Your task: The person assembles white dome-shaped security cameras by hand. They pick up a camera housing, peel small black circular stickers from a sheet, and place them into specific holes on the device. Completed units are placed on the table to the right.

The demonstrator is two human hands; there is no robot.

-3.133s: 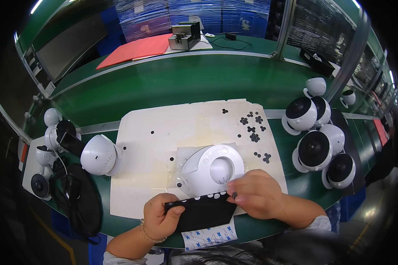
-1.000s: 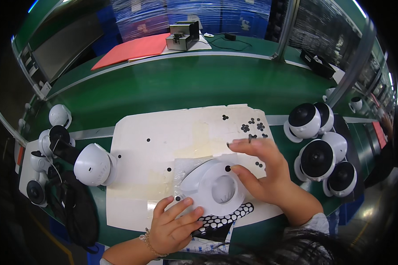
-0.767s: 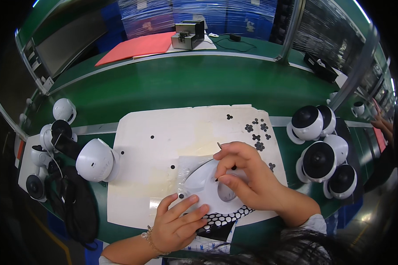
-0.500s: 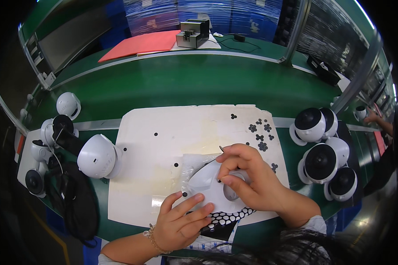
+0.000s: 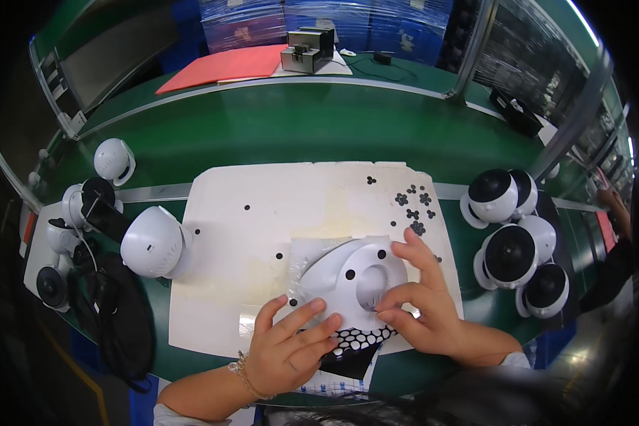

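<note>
A white plastic housing (image 5: pixel 326 291) with a round recess lies tilted on a clear plastic bag on the pale board. Two round black pads (image 5: pixel 351 275) sit on its face, beside the recess. My left hand (image 5: pixel 295 348) is open, fingers spread, with its fingertips at the housing's lower left edge. My right hand (image 5: pixel 426 312) has thumb and a finger pinched together at the recess's lower right, the index finger raised; what the pinch holds, if anything, is too small to make out. Below the housing lies a black sheet with white round gaps (image 5: pixel 362 342), partly under it.
The pale board (image 5: pixel 220 284) carries scattered black dots and clusters of small black pads (image 5: pixel 413 213). White camera units with black fronts (image 5: pixel 511 255) stand at the right. More white units (image 5: pixel 153 245) and a black pouch with cables (image 5: pixel 124 319) are at the left. A metal box (image 5: pixel 307 53) is behind.
My right hand has moved down and right across the housing, its index finger lifting. Two black pads now show on the housing where the hand covered it. My left hand stays nearly still.
</note>
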